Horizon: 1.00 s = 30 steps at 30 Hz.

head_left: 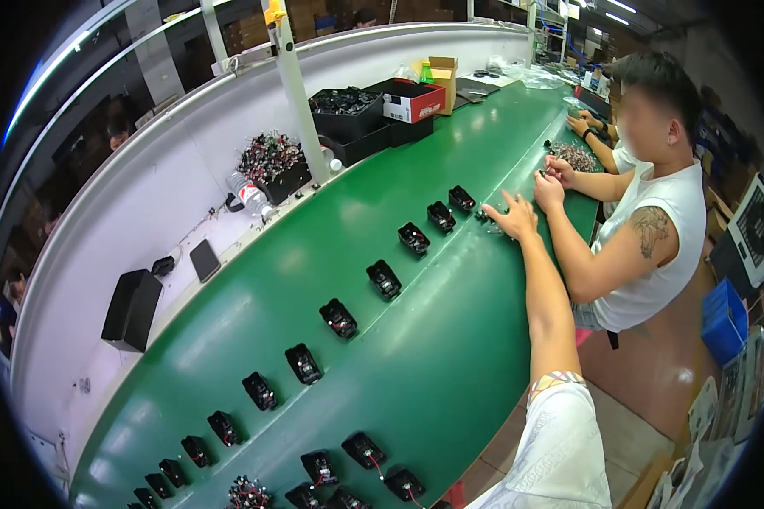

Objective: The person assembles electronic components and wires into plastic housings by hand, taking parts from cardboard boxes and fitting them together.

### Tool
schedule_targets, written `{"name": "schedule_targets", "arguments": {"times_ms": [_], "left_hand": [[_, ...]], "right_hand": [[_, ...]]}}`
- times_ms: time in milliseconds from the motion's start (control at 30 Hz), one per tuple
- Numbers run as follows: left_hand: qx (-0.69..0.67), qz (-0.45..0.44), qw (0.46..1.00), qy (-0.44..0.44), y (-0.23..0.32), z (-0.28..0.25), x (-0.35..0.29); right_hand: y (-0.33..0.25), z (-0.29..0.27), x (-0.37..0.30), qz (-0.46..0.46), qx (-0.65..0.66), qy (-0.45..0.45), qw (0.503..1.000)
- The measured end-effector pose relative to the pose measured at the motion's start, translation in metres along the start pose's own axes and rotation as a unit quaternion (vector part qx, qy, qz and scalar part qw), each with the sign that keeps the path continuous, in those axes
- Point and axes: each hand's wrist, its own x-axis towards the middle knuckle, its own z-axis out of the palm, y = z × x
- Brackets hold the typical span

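Note:
My right hand (515, 217) reaches far across the green table with its fingers spread. Below its fingers lie small dark pieces (487, 219) that I cannot make out; whether the fingers touch them is unclear. Left of this hand sits an open black plastic housing (461, 199) with dark parts inside, the far end of a long row. Another housing (414, 238) and a nearer housing (338, 319) with a red wire belong to the same row. My left hand is outside the picture.
A co-worker (662, 187) sits close at the right, handling something small. Loose parts (574, 156) are heaped beyond. Several wired housings (363, 450) and a wire bundle (248, 492) lie near the front. A post (301, 93), black bins (348, 110), a bottle (250, 195) and a phone (204, 260) line the far edge.

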Motion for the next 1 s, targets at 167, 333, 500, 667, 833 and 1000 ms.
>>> {"name": "schedule_targets", "arguments": {"times_ms": [167,333,500,667,833,1000], "left_hand": [[-0.042,-0.003,0.998,0.042,-0.021,0.003,0.008],[-0.033,0.041,0.997,0.056,0.037,0.014,-0.014],[0.042,0.088,0.988,0.116,0.007,0.008,-0.001],[-0.001,0.178,0.977,0.117,-0.028,0.013,0.004],[-0.039,0.107,0.991,0.074,-0.015,0.009,0.003],[-0.015,0.116,0.991,0.069,-0.003,0.006,-0.004]], "right_hand": [[-0.001,0.023,0.003,-0.098,0.007,0.088,0.991],[0.018,0.024,0.006,-0.15,-0.005,0.1,0.984],[0.019,0.003,-0.002,-0.185,-0.012,0.006,0.983],[0.038,-0.025,-0.015,-0.256,0.032,-0.048,0.965],[0.042,-0.033,-0.066,-0.278,-0.058,0.043,0.958],[0.052,-0.032,-0.092,-0.23,-0.037,0.093,0.968]]}}
